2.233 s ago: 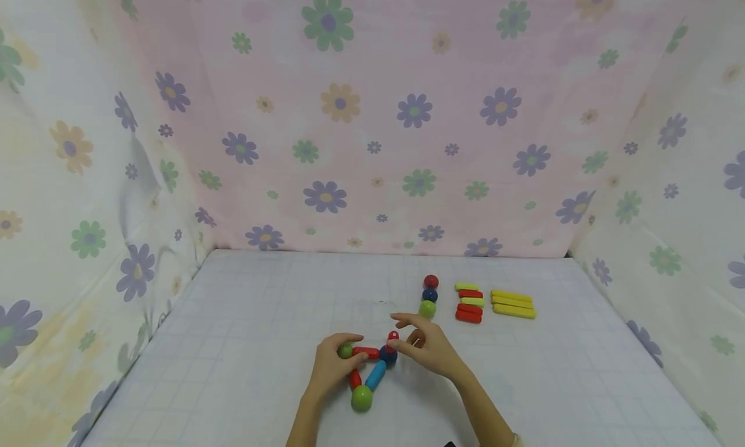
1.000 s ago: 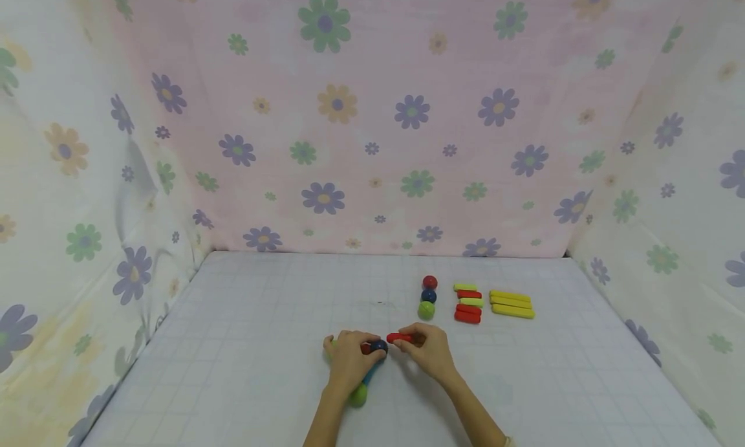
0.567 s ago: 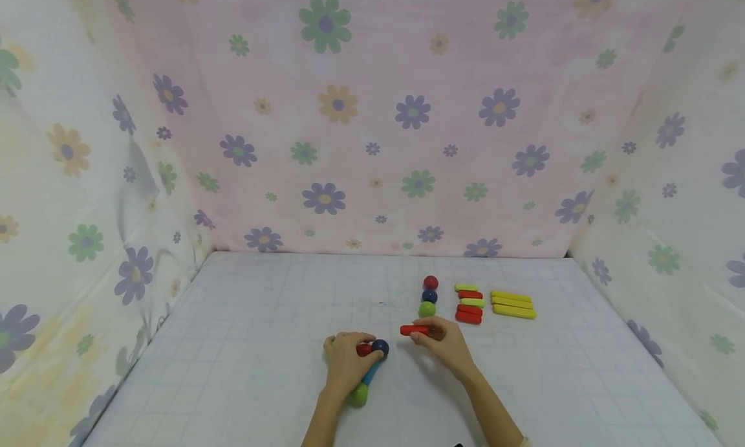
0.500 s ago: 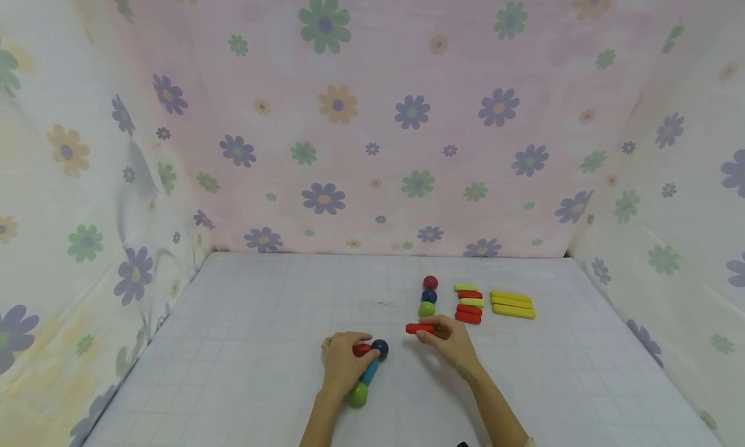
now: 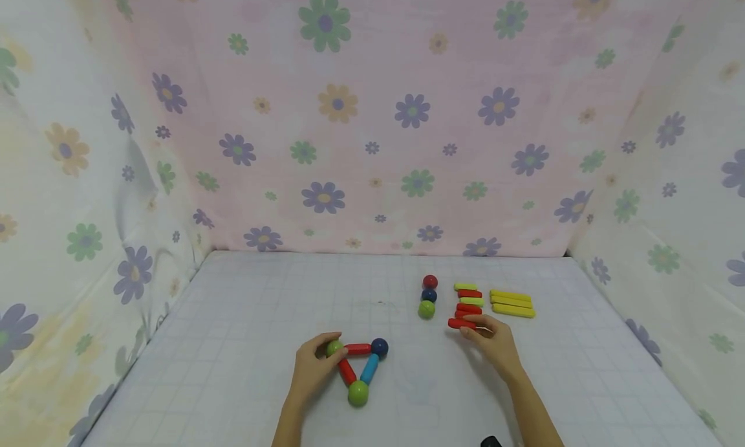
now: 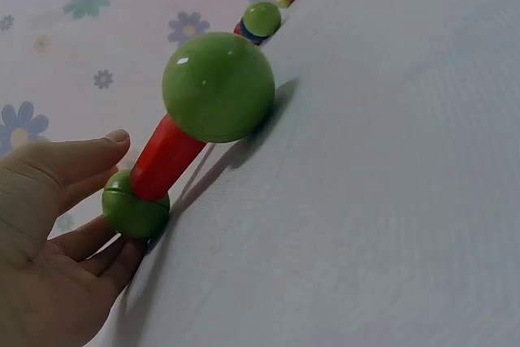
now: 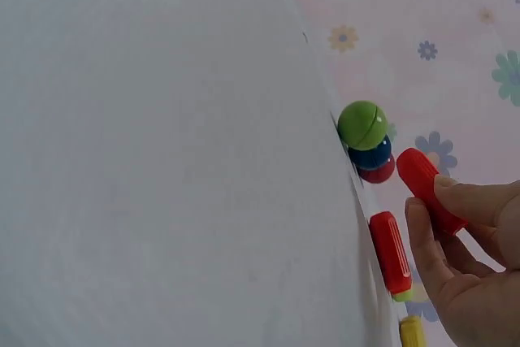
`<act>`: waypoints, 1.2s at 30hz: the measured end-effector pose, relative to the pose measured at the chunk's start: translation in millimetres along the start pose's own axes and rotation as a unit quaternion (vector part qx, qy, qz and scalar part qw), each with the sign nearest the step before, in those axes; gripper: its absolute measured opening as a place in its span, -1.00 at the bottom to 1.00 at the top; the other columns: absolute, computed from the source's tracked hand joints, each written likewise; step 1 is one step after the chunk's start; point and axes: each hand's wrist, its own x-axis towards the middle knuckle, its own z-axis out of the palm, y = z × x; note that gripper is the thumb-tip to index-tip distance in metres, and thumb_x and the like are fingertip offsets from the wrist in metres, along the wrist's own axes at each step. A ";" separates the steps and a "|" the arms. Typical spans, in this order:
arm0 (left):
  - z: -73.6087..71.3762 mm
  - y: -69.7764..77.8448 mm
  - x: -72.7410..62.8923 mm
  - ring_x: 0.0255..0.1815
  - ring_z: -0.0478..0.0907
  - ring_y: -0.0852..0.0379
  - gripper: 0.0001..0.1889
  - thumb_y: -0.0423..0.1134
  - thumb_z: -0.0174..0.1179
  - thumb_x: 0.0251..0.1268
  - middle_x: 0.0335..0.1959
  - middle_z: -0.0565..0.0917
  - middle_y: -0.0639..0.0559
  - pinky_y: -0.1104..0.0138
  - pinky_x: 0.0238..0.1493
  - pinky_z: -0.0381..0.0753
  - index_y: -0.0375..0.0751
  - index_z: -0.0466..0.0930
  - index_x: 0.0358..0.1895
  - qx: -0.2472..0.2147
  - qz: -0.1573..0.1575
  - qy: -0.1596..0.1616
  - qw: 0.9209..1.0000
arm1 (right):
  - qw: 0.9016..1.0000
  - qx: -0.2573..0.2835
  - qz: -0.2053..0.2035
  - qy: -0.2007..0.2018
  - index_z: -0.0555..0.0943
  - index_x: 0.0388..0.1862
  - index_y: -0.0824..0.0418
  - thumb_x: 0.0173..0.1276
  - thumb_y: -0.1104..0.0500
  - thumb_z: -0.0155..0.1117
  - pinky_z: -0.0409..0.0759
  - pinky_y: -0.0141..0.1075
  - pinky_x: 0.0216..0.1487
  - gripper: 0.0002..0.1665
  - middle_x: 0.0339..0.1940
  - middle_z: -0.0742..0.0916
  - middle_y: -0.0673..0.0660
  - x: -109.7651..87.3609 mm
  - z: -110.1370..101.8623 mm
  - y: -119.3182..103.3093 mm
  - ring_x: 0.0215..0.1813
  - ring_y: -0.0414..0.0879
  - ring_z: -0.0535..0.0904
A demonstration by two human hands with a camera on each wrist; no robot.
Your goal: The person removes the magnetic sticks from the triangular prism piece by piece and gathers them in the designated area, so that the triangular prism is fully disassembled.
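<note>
On the white table a triangle of toy sticks and balls lies flat: a green ball [image 5: 334,348] at far left, a blue ball [image 5: 379,347] at far right and a green ball [image 5: 357,393] in front. Two red sticks [image 5: 346,372] and a light blue stick [image 5: 369,369] join them. My left hand [image 5: 314,366] curls its thumb and fingers loosely round the far-left green ball [image 6: 134,205]. My right hand [image 5: 496,345] pinches a loose red stick [image 7: 429,188] between thumb and fingers, just in front of the row of short sticks.
Red, blue and green balls [image 5: 427,310] stand in a line behind. Beside them is a row of short red and yellow-green sticks [image 5: 470,301], then longer yellow sticks [image 5: 512,300]. Flowered cloth [image 5: 372,143] walls the table's back and sides.
My right hand has carried the red stick from the blue ball rightward to the stick row. My left hand has moved left off the blue ball's side to the far-left green ball, uncovering the triangle.
</note>
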 end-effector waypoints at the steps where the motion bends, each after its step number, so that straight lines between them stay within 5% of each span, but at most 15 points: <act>1: -2.3 -1.0 0.5 0.02 0.55 -0.03 -0.63 -0.19 0.32 0.12 -0.03 0.65 -0.07 0.11 0.09 0.49 -0.23 0.62 0.00 -0.007 -0.004 -0.007 1.000 | 1.000 -0.005 -0.002 0.007 0.57 0.03 0.33 0.26 0.13 0.31 0.50 -0.55 -0.11 -0.58 0.01 0.62 0.25 0.2 -3.0 1.7 -0.05 -0.06 0.59; 8: -11.4 -6.3 3.7 -0.03 0.56 0.00 -0.60 -0.28 0.33 0.08 -0.01 0.64 -0.11 0.25 0.05 0.50 -0.28 0.59 0.04 -0.029 -0.004 -0.048 0.998 | 0.999 -0.034 0.014 0.028 0.54 0.06 0.40 0.27 0.19 0.29 0.47 -0.61 -0.15 -0.57 0.06 0.60 0.33 0.6 -17.0 8.2 -0.05 -0.12 0.57; 18: -11.6 -7.4 3.8 -0.02 0.55 -0.04 -0.60 -0.35 0.32 0.06 -0.03 0.64 -0.15 0.30 0.04 0.52 -0.33 0.58 0.03 -0.032 0.001 -0.054 0.998 | 0.996 -0.075 0.037 0.032 0.55 0.01 0.42 0.26 0.20 0.30 0.46 -0.57 -0.21 -0.60 -0.03 0.65 0.32 4.7 -17.3 13.6 -0.06 0.05 0.61; 36: -13.5 -7.5 3.0 0.03 0.55 -0.07 -0.63 -0.37 0.26 0.10 0.00 0.63 -0.16 0.01 0.17 0.40 -0.33 0.58 0.03 -0.034 -0.012 -0.061 0.998 | 0.990 -0.118 0.045 0.059 0.54 -0.02 0.42 0.24 0.19 0.32 0.48 -0.52 -0.37 -0.59 -0.12 0.66 0.36 12.7 -13.9 20.0 -0.24 -0.01 0.61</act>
